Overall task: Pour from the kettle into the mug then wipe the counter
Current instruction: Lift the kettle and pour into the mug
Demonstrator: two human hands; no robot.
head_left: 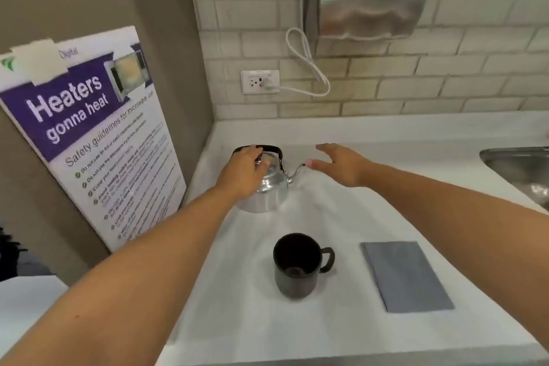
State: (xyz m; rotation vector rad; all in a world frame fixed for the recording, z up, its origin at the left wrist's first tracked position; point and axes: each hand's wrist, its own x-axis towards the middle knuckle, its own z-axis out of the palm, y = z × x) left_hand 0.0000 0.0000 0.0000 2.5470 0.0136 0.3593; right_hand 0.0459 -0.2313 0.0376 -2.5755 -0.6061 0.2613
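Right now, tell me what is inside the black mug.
The black mug stands upright and uncovered. Its inside looks dark, with a faint round mark at the bottom; whether that is liquid or residue cannot be told.

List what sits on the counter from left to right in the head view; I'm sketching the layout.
Poster leaning at the wall → kettle → mug → cloth → sink at the right edge.
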